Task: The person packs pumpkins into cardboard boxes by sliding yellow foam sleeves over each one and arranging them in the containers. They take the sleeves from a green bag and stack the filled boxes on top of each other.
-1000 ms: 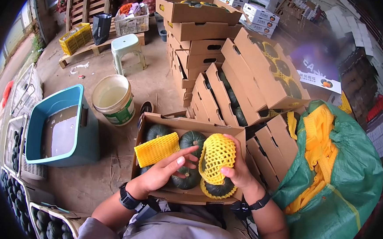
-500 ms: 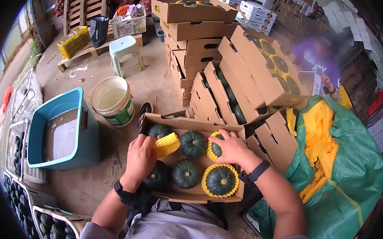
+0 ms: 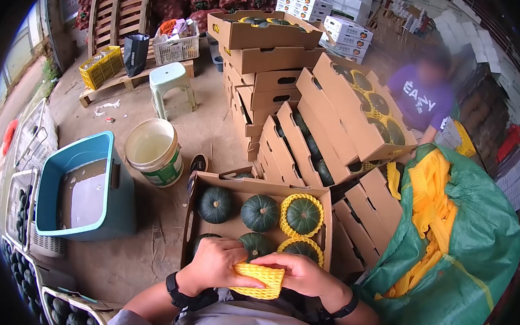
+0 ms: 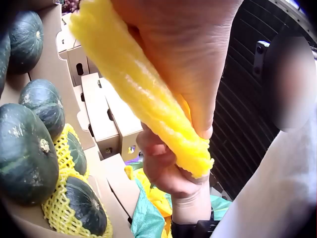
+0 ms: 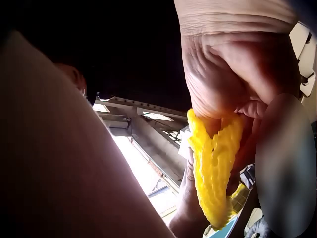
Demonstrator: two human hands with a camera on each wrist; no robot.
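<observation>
Both hands hold a yellow foam net sleeve (image 3: 258, 281) over the near edge of an open cardboard box (image 3: 252, 186). My left hand (image 3: 215, 268) grips its left part, the thumb lying along it. At the sleeve's right end my right hand (image 3: 302, 275) pinches the edge; in the right wrist view this end of the foam net (image 5: 214, 166) is spread around the thumb side. Dark green pumpkins fill the box in two rows, bare ones such as the middle pumpkin (image 3: 260, 214) and, on the right, two in yellow nets, the back netted pumpkin (image 3: 303, 217) and the front netted pumpkin (image 3: 302, 249).
A green sack (image 3: 476, 235) of yellow foam nets stands at right. Cartons of pumpkins (image 3: 358, 109) lean and stack behind the box. On the left are a blue tub (image 3: 123, 205), a white bucket (image 3: 167, 169) and crates of pumpkins (image 3: 72, 312). A person in purple (image 3: 419, 95) is beyond.
The right hand set a netted pumpkin in the back right of the box and let go. It then came to the foam net, which the left hand carried from the left toward my body.
</observation>
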